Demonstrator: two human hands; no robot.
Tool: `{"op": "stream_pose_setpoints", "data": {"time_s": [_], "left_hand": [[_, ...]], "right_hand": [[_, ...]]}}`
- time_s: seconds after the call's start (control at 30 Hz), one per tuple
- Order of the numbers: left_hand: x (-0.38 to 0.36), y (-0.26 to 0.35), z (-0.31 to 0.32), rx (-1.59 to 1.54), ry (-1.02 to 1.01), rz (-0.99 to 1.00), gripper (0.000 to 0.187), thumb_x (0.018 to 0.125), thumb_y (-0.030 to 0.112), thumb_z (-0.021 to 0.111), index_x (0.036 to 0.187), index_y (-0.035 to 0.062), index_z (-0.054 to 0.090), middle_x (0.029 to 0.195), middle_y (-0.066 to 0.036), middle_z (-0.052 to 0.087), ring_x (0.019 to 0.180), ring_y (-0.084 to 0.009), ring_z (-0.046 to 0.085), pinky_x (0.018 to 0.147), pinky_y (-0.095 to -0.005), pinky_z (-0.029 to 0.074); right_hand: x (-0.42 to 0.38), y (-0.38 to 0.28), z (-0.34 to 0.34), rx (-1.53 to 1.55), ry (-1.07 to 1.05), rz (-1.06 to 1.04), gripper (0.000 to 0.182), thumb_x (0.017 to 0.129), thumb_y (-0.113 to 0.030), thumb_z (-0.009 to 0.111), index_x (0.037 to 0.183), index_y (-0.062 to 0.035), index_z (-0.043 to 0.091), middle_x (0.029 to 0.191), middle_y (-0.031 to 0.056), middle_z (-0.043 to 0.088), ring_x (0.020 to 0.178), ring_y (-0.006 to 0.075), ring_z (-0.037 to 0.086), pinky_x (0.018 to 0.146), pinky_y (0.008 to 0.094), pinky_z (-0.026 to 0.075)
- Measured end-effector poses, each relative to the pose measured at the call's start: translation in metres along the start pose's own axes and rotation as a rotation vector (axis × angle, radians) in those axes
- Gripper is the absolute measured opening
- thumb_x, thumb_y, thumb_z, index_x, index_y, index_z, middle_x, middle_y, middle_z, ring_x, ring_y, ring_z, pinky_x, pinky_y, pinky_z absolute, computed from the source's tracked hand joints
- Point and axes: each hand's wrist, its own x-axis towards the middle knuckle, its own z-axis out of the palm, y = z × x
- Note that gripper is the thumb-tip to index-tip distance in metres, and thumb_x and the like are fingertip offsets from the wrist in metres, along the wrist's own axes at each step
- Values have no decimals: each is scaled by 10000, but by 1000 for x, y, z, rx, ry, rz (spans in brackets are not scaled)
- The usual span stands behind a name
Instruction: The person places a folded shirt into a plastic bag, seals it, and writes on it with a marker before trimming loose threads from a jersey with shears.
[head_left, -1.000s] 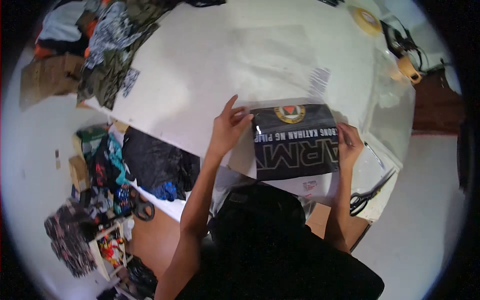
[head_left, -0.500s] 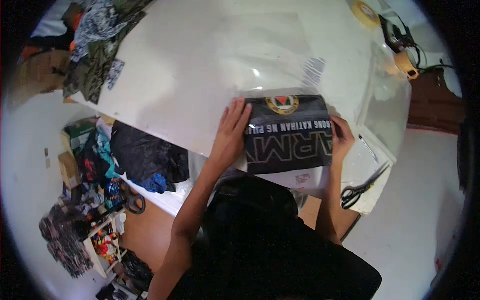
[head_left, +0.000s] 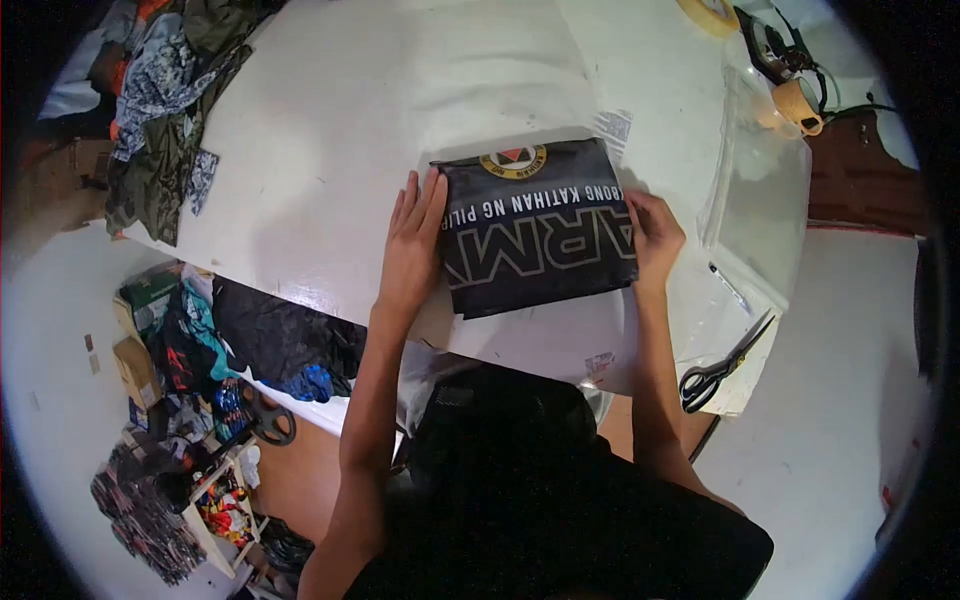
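A folded black cloth [head_left: 535, 230] with large upside-down "ARMY" lettering and a round emblem lies on the white table, over a clear plastic sheet or bag. My left hand [head_left: 412, 240] rests flat along its left edge with the fingers stretched out. At the right edge, my right hand [head_left: 652, 238] has its fingers bent and pressed on the cloth's side, the thumb partly hidden. A printed label [head_left: 613, 130] shows on the plastic just beyond the cloth.
Black scissors [head_left: 722, 372] and a pen [head_left: 730, 288] lie at the table's right side, near clear plastic bags [head_left: 765, 190]. Farther back are a tape roll [head_left: 708, 14] and an orange mug [head_left: 798, 103]. Camouflage clothing [head_left: 160, 150] is piled at the far left.
The view has shifted. The cloth now sits slightly rotated, its right end higher, and both hands have moved with it. More of its lettering shows beside my right hand.
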Motion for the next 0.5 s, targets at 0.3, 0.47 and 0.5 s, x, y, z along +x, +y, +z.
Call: {"op": "stream_pose_setpoints", "data": {"time_s": [0.3,0.47,0.5], "left_hand": [[-48,18,13,-217,163,-160,499,794,-141,461,1259,28,521,1410,-223,355,1235,-368,447,988,-408,414],[-52,16,-2,-444,316,-286,469,784,-113,494,1220,47,559,1375,-208,414,1205,-351,485,957,-356,433],[-48,20,-9,-400,292,-230,472,774,-112,511,1213,53,565,1357,-202,435,1205,-346,480,962,-356,427]], "right_hand": [[-21,-23,-25,-122,-103,-36,148,777,57,643,915,8,666,918,128,657,857,220,633,746,276,492],[-12,-28,-33,-191,-127,-201,157,783,63,640,928,9,667,927,124,656,884,223,632,789,288,495],[-10,-30,-30,-177,-144,-212,157,783,63,640,928,9,667,927,124,656,884,223,632,789,288,495]]}}
